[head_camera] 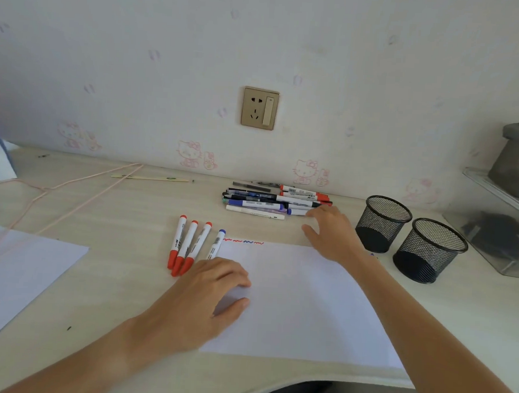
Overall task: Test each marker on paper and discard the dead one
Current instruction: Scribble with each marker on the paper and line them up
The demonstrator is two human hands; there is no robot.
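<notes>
Reaching toward the untested pile (277, 201): right hand (330, 233), fingers spread and relaxed, fingertips at the pile's near right end, just touching or about to touch a blue-capped marker there; nothing is pinched yet. Landmark for all entries: the test sheet (300, 303).

- Test sheet: white paper, flat on the desk (121, 285). Short red and blue squiggles (244, 241) run along its far edge, toward the left corner.
- Left hand (208, 295): lying on the sheet's left edge, fingers loosely bent, thumb out on the paper, pressing it down; it holds no marker.
- Tested row: three red markers (185, 246) and one blue marker (216, 244), capped, side by side just off the sheet's far left corner.
- Untested pile: mixed markers and pens, beyond the sheet's far edge, against the wall.
- Two black mesh cups (409, 238): right of the sheet, apparently with nothing in them; one probably serves for discards.
- Second white sheet (22, 277): well left of the test sheet.

Step judged in hand: picking the next marker. Next move calls for closing fingers round one barrel, lifting it free without scattering its neighbours, uncapping, then stroking beside the existing squiggles.
</notes>
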